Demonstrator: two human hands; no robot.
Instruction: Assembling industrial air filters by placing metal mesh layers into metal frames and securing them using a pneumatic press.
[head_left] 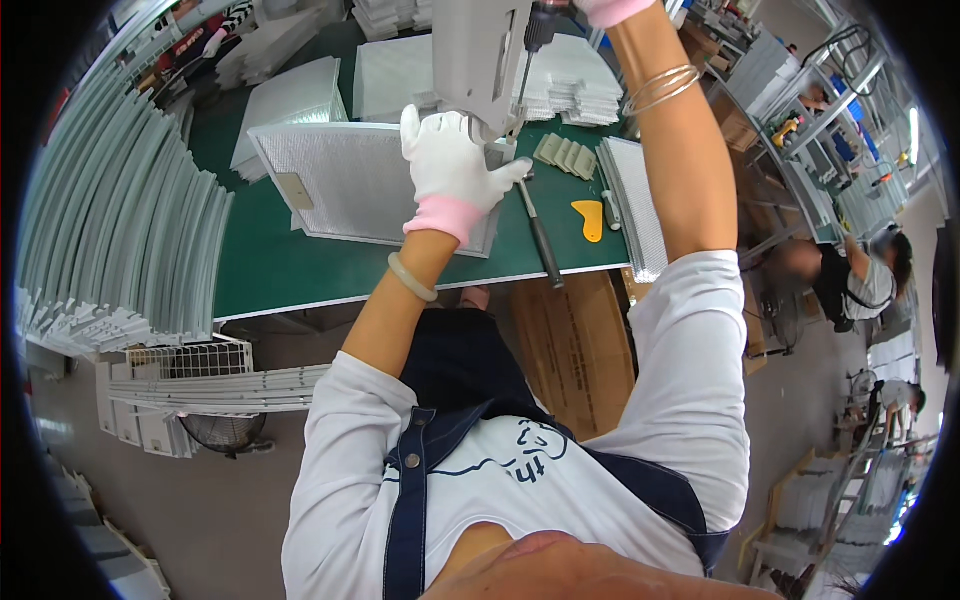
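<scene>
Head view, and the left hand [450, 165] lies over the near end of a light-grey housing [478, 55], fingers extended, thumb stuck out right, seemingly steadying rather than gripping it. Just beneath, a silvery mesh panel [350, 190] leans at a tilt on the middle of the green table [265, 265], perhaps propped by the housing. Up at the far edge, the right hand [607, 8] is nearly all cut off; beside it a dark driver [540, 28] points its shaft down, but I can't tell whether those fingers close on it. Hammer [541, 235], yellow scraper [588, 221] and beige blocks [565, 157] lie to the right, likely for easy reach. Now containers: below the table sits a cardboard box [570, 350], contents hidden; near left, a white wire basket [195, 360], and I can't make out what it holds.
</scene>
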